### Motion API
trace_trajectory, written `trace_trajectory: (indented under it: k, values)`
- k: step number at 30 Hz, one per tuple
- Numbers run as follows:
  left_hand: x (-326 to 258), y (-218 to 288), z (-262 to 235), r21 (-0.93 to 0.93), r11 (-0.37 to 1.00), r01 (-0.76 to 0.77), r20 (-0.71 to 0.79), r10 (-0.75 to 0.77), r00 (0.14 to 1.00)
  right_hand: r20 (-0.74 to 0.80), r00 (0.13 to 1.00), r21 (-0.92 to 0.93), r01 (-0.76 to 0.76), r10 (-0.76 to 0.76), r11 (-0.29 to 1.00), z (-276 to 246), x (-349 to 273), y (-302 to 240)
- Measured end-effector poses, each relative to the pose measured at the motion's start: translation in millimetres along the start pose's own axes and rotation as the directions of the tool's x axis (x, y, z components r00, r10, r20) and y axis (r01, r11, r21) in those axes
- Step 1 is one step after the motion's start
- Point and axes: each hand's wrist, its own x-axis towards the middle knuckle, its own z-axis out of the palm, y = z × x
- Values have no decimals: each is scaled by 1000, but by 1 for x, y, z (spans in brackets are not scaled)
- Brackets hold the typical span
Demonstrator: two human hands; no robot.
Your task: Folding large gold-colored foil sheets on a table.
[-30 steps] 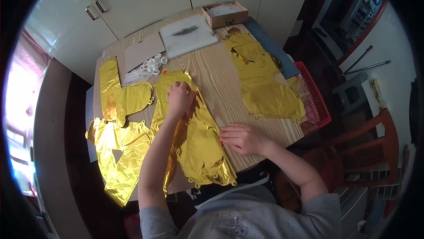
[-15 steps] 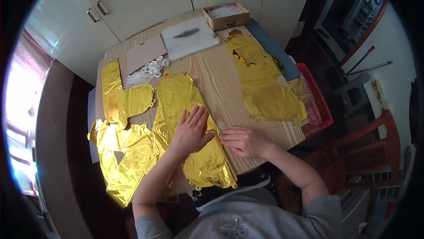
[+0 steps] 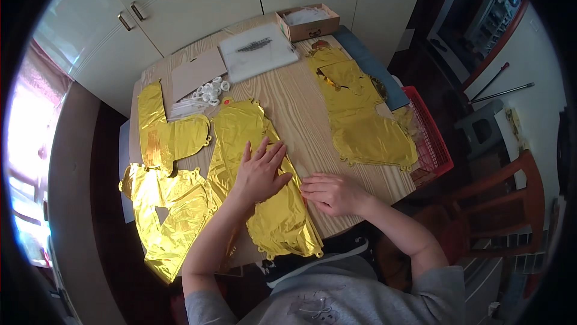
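A flat gold foil balloon (image 3: 279, 223), uninflated and folded lengthwise, lies at the middle of the table in front of me. My left hand (image 3: 259, 173) rests palm down on it, its fingers stretched out and a little apart. At the balloon's right edge, my right hand (image 3: 329, 193) has its fingers bent and pressed together, with the tips on the foil's border. More flat foil balloons lie around: a creased, shiny one (image 3: 168, 205) at the near left, an angular one (image 3: 153, 127) above it, and a stack (image 3: 366, 133) at the right.
Toward the back are a pinkish-grey board (image 3: 197, 74), a pack of clear plastic bags (image 3: 258, 54), white rings with sticks (image 3: 210, 91) and a cardboard box (image 3: 309, 23). A red basket (image 3: 430, 130) stands beside the table's right edge, near a wooden chair (image 3: 499, 205).
The fingers of my left hand have spread slightly and shifted a little on the foil. My right hand stays almost in place at the edge.
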Motion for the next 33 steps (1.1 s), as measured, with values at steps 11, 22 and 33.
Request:
trace_trajectory:
  k: [11,22,33]
  values:
    - [37,-36,0,22,997,67,82,-69,994,1,1000,7,1,-1,1000,0,0,1]
    - [71,-76,0,-63,990,129,139,-119,983,14,1000,7,-8,8,1000,1,0,1]
    - [76,-65,1,116,986,123,207,-146,967,22,1000,72,1,-2,997,-5,-1,-1]
